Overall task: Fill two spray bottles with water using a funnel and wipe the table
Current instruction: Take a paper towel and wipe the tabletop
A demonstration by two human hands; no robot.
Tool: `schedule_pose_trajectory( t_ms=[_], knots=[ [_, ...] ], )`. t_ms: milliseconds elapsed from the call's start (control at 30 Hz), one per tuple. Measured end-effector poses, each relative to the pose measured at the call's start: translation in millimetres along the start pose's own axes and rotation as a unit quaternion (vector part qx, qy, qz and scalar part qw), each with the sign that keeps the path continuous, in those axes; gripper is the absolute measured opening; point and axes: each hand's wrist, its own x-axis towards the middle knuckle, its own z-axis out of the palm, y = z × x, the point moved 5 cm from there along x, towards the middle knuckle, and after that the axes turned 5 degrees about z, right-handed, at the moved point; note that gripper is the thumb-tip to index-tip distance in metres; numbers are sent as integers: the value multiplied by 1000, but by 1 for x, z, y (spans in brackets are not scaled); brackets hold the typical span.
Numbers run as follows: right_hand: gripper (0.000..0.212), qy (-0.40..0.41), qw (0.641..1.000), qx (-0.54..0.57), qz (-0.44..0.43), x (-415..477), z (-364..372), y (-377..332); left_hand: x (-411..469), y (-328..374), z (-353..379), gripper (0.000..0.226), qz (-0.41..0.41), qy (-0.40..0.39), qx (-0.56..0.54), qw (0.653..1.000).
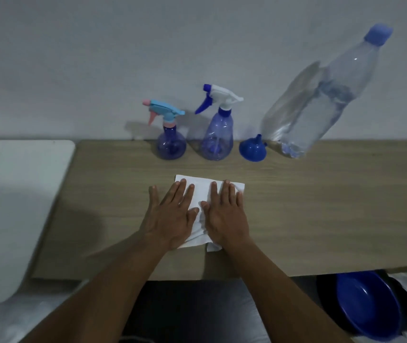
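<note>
On napkin (202, 191), left hand (174, 215), right hand (225, 215) flat.

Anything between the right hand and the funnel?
Nothing visible. The right hand lies flat on the white tissue, and only bare table separates it from the funnel, which sits spout-up at the back between the taller spray bottle and the water bottle. A straight reach forward looks clear.

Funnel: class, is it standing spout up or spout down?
Spout up: the funnel rests on its wide mouth, narrow spout pointing upward.
</note>
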Motion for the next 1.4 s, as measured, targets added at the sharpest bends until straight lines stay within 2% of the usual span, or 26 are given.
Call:
schedule_pose_trajectory(
  t_ms=[267, 533, 733, 1067, 1167, 1267, 1400],
  knots=[
    [72, 0, 997, -11, -71, -9, 25, -111, -78, -98, 10, 81, -57, 13, -13, 998],
    [70, -15, 996, -24, -86, -47, 26, -86, -105, -66, 23, 67, -57, 20, -17, 998],
    [68, -8, 998, -12, -55, -69, 11, 2, -83, 19, 19, 65, -22, 10, -22, 999],
    [65, 13, 999, -14, -29, -93, -14, 207, -14, 209, 14, 68, 16, 0, -27, 1000],
    [70, 16, 1000, -4, -24, -96, -25, 268, 10, 263, 13, 68, 33, 10, -27, 999],
    [80, 10, 1000, -1, -27, -100, -37, 315, 31, 307, 11, 67, 40, 10, -41, 998],
    [74, 0, 1000, 5, -12, -103, -49, 362, 54, 354, 5, 69, 53, 8, -45, 998]
  ],
)
